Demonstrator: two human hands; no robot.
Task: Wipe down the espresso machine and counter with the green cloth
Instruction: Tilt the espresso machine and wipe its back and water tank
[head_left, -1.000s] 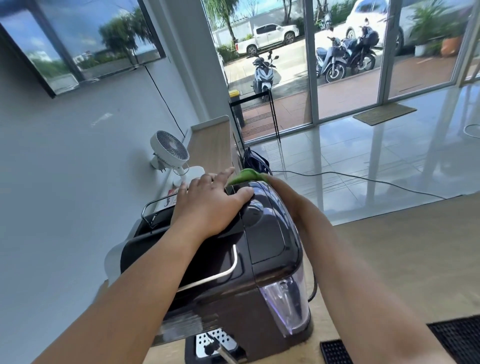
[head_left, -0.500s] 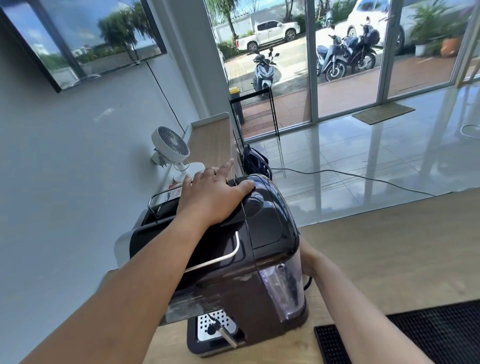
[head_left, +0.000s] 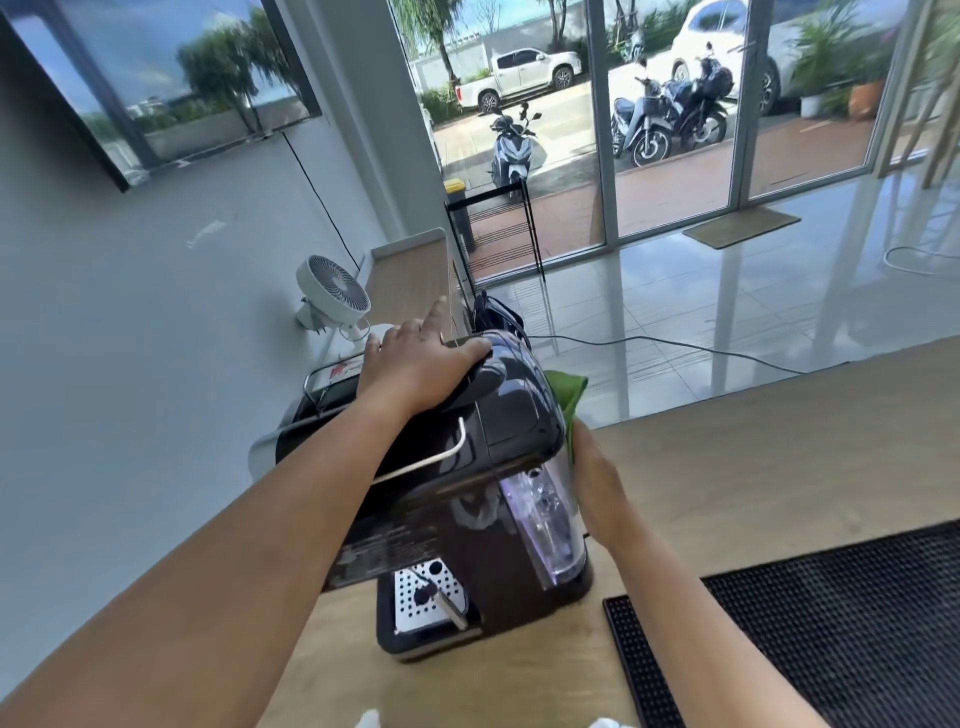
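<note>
The left hand (head_left: 421, 364) lies flat on top of the machine (head_left: 467, 493), fingers spread wide and straight, holding nothing, only steadying the body.

Head view, the 1 view there is: the right hand (head_left: 597, 483) is against the machine's right side, next to the clear tank (head_left: 545, 519). Its fingers look straight and pressed flat to the cloth (head_left: 569, 389), not curled round it, though the thumb is hidden. The cloth sits between that hand and the upper right side, with a green fold sticking out behind the curved top. The machine stands on the counter (head_left: 727, 467), with a black mat (head_left: 831, 623) just beside it and a fan (head_left: 332, 291) beyond.

What changed: 1 s ago the cloth was at the top rear edge, the right arm reaching over. 0.5 s ago the hand had dropped low behind the right side, cloth out of sight. Now the cloth shows again, higher up that side. The left hand has barely moved.

That reads as up-and-down strokes over the back and right side, so the machine wipe is under way. The front, the drip tray and the counter likely remain.
</note>
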